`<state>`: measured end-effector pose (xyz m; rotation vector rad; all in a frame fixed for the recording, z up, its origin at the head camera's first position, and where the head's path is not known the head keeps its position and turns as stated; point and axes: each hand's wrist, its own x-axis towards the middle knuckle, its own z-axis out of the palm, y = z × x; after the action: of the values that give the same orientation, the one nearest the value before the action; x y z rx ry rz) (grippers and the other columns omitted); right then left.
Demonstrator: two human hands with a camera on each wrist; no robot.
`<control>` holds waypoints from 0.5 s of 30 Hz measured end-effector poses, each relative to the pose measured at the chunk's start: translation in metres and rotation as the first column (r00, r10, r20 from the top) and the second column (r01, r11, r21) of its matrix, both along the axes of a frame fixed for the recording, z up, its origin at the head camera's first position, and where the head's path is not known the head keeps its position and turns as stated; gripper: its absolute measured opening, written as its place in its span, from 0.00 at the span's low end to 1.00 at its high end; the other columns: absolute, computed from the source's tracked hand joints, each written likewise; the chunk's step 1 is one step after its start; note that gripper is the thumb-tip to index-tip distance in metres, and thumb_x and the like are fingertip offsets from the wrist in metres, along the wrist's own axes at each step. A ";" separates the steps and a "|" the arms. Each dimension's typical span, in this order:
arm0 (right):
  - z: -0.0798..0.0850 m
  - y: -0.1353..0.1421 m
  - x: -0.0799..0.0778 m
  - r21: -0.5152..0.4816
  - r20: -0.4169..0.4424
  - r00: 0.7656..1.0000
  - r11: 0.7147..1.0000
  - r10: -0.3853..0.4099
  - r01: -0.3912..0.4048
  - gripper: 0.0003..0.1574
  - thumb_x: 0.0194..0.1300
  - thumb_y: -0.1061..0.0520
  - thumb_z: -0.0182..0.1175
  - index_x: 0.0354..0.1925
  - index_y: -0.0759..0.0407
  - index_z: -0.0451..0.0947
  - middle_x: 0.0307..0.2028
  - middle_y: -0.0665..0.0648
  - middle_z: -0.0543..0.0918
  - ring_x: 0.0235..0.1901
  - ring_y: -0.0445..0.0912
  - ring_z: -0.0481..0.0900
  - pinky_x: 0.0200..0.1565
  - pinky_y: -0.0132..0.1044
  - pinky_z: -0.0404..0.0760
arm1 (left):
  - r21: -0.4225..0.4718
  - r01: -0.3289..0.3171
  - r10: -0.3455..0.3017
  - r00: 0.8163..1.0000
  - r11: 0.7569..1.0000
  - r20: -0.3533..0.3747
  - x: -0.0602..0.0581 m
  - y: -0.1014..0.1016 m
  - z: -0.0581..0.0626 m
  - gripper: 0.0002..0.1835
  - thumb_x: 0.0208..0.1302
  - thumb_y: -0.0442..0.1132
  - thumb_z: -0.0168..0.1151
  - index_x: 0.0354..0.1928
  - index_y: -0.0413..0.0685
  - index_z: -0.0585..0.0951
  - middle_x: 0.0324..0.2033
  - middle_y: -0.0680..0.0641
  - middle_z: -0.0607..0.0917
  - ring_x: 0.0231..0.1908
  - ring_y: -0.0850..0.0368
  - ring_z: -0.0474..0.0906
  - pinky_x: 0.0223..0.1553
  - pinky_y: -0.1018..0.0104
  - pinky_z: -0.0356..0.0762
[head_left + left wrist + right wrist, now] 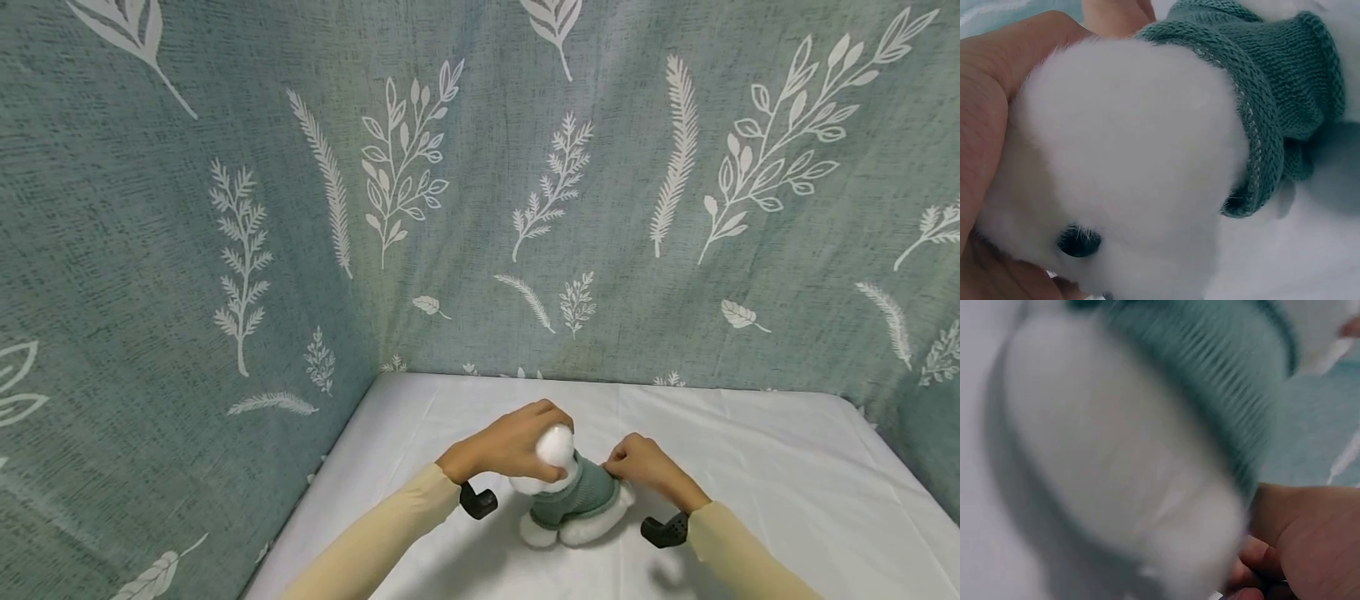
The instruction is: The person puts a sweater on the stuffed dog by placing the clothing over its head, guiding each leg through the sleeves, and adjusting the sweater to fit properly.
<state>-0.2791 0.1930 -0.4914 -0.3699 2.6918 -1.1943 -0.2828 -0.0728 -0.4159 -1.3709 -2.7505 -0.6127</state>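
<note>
A white plush animal toy [596,525] in a teal knitted sweater [588,492] is on the white-covered table. My left hand [517,442] grips its furry head [1129,112], fingers and thumb curled round it. One black eye [1080,240] shows in the left wrist view. At the other end of the toy, my right hand [648,467] pinches the sweater's lower back edge. The right wrist view shows its curled fingers [1257,559] beside the hem; their tips are partly hidden. The toy's white hind part [1104,425] sticks out below the sweater.
A white cloth [750,450] covers the table. Blue-green curtains [480,208] with white leaf prints hang behind the table and on its left and right. Dark camera mounts [477,502] sit on both wrists, close to the toy.
</note>
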 end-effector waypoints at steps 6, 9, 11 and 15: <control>-0.011 0.002 -0.003 0.117 -0.065 0.998 0.993 0.000 0.008 0.20 0.57 0.63 0.65 0.11 0.54 0.74 0.09 0.44 0.65 0.14 0.39 0.57 0.22 0.32 0.61 | -0.003 0.004 -0.004 1.000 1.000 -0.027 0.000 -0.001 -0.004 0.28 0.55 0.53 0.75 0.58 0.59 0.78 0.55 0.55 0.76 0.49 0.63 0.75 0.42 0.70 0.77; -0.010 0.003 -0.004 0.087 -0.058 0.998 0.996 0.037 -0.032 0.17 0.61 0.62 0.65 0.16 0.56 0.81 0.14 0.45 0.75 0.17 0.39 0.65 0.24 0.34 0.67 | -0.005 0.007 -0.008 0.999 1.000 -0.031 0.000 -0.001 -0.004 0.28 0.55 0.53 0.75 0.58 0.59 0.78 0.55 0.55 0.76 0.49 0.63 0.74 0.42 0.70 0.77; -0.009 0.004 -0.005 0.056 -0.064 0.995 0.995 0.081 -0.078 0.14 0.66 0.61 0.65 0.23 0.58 0.86 0.20 0.48 0.82 0.21 0.40 0.73 0.28 0.37 0.73 | -0.006 0.008 -0.008 1.000 1.000 -0.029 0.001 -0.001 -0.003 0.28 0.55 0.53 0.75 0.58 0.60 0.78 0.55 0.55 0.76 0.49 0.63 0.74 0.42 0.70 0.77; -0.009 0.004 -0.008 0.024 -0.105 0.980 0.985 0.171 -0.170 0.11 0.72 0.57 0.64 0.35 0.59 0.91 0.30 0.51 0.88 0.30 0.43 0.82 0.35 0.41 0.79 | 0.000 0.014 -0.014 1.000 1.000 -0.026 0.002 0.000 -0.002 0.28 0.55 0.53 0.75 0.58 0.60 0.78 0.56 0.55 0.76 0.50 0.63 0.74 0.42 0.70 0.77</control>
<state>-0.2867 0.1972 -0.5002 -0.6654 2.6899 -1.1359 -0.2808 -0.0728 -0.4176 -1.3885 -2.7232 -0.5917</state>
